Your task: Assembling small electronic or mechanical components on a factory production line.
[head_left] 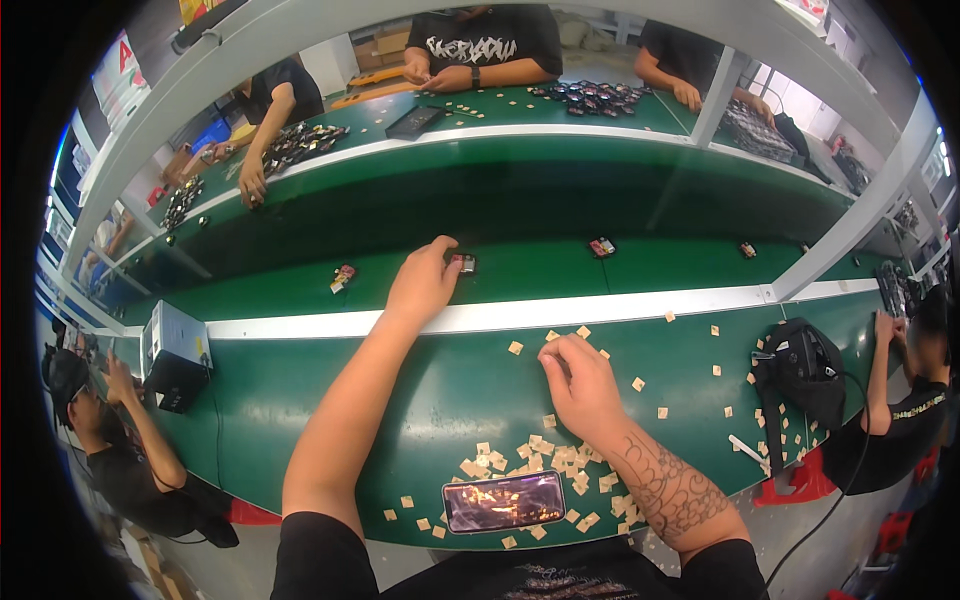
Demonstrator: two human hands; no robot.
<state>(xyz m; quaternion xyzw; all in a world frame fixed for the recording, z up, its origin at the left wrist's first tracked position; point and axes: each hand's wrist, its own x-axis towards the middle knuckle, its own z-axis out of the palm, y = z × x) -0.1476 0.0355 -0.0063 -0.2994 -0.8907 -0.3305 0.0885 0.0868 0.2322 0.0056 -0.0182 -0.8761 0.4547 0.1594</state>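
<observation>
the left hand (422,285) reaches across the white rail (560,311) to a small dark case (466,264) on the green belt (540,262), its fingers curved beside it; i cannot tell whether they grip. the right hand (583,390) is above the worktop (290,390), fingers bunched narrow, contents unclear, near scattered beige squares (638,384) and a lit phone (504,502).
</observation>
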